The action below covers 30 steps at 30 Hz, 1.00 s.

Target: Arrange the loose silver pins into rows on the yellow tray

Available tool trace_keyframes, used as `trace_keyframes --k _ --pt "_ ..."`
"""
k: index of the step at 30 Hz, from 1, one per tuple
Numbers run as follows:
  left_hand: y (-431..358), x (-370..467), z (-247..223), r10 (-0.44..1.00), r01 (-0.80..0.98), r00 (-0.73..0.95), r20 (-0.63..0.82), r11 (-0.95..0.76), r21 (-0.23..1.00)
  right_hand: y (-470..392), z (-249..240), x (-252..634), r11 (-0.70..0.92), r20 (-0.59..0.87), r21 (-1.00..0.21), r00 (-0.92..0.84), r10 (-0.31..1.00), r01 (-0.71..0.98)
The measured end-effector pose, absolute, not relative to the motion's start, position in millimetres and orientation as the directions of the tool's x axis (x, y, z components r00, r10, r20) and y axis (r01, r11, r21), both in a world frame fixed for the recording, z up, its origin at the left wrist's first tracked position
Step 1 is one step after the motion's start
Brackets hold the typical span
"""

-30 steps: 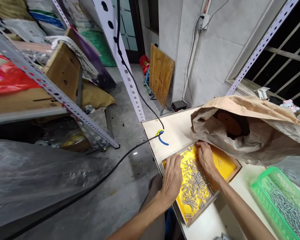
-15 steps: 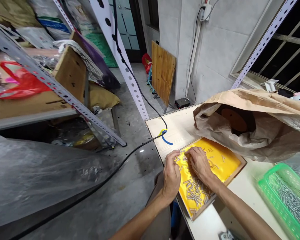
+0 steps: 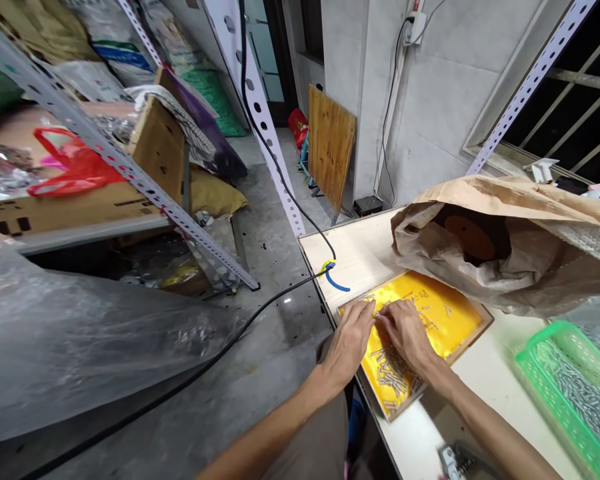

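Note:
A shallow wooden-edged tray (image 3: 473, 339) with a yellow lining lies on the pale table. Small metal screws (image 3: 391, 375) are heaped at its near end, and a few more are scattered across the yellow. My left hand (image 3: 350, 337) is over the tray's left side, fingers bent and drawn together. Close beside it, my right hand (image 3: 405, 333) reaches in with curled fingers, its fingertips almost meeting the left ones among the screws. Whatever the fingertips of either hand pinch is too small to make out.
An open brown paper bag (image 3: 520, 267) stands behind the tray. At the right is a green basket (image 3: 540, 380) of metal screws. A black cable (image 3: 275, 297) crosses the table's left corner near a blue tie (image 3: 337, 285). A metal part (image 3: 450, 463) lies at the near edge.
My left hand has moved right, over the tray and closer to my right hand. The view has shifted slightly, so the shelf at the left appears further right.

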State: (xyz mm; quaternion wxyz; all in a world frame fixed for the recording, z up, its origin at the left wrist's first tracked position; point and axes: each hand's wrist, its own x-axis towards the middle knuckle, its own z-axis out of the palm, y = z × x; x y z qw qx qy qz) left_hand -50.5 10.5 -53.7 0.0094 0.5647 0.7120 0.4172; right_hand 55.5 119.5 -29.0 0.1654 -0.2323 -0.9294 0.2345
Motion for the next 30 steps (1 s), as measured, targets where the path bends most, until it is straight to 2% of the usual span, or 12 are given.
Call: trace_keyframes --k 3,5,8,12,15,20,22,26,30 --pt "5.7 -50.7 -45.3 0.886 0.86 -0.165 0.433 -0.085 0.503 116.9 -22.2 68.8 0.628 0.129 -0.721 -0.835 0.535 0.291" --pt "2.6 -48.7 -41.0 0.908 0.876 -0.102 0.407 -0.113 0.469 113.7 -18.3 77.1 0.526 0.059 -0.796 -0.827 0.558 0.299" --pt "-0.5 -43.6 -40.6 0.921 0.889 -0.075 0.383 -0.112 0.443 107.5 -14.7 85.8 0.439 -0.016 -0.831 -0.804 0.594 0.341" --pt "-2.0 -37.0 -46.2 0.918 0.885 -0.12 0.377 -0.073 0.46 102.3 -14.0 90.8 0.456 0.002 -0.822 -0.799 0.601 0.341" --pt "-3.5 -32.2 -46.1 0.913 0.884 -0.178 0.367 -0.016 0.468 103.5 -16.9 92.2 0.537 0.063 -0.77 -0.796 0.602 0.345" --pt "-13.3 -23.6 -39.4 0.91 0.92 -0.113 0.4 -0.056 0.387 107.7 -22.1 74.3 0.779 0.221 -0.465 -0.797 0.563 0.421" --pt "-20.5 -23.9 -37.5 0.904 0.92 -0.128 0.408 -0.046 0.39 106.7 -23.7 55.5 0.828 0.225 -0.401 -0.833 0.505 0.392" --pt "-34.5 -37.8 -34.8 0.871 0.899 -0.242 0.428 0.035 0.436 103.7 -29.7 14.9 0.853 0.169 -0.341 -0.867 0.468 0.394" --pt "-35.1 -60.0 -31.8 0.807 0.898 -0.346 0.479 0.136 0.419 104.6 -34.9 1.0 0.83 0.138 -0.37 -0.858 0.495 0.418"
